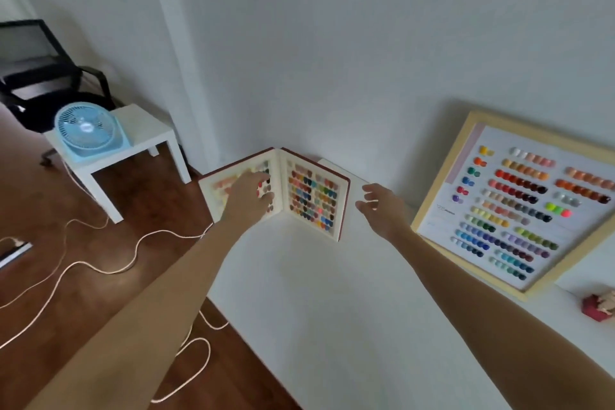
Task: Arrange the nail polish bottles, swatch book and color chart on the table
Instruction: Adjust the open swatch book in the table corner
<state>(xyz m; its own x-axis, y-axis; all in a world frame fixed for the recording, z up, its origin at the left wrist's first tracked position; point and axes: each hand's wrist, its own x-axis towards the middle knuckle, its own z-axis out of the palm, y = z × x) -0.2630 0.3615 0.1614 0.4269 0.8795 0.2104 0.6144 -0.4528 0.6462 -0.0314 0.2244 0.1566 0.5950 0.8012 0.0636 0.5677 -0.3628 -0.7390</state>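
Left hand is resting on the open swatch book, fingers spread on its left page, while the right hand is hovering loosely open just beside it. That book is standing at the surface corner, color chart leaning on the wall. Bottles aren't showing, so probably still pending.

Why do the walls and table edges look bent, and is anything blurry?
Head view: the wide-angle lens bows straight lines, such as the white table's edge and the wall corner. Soft, even light, no glare. The left hand on the open red-covered swatch book is slightly smeared; the wood-framed colour chart reads fairly clearly.
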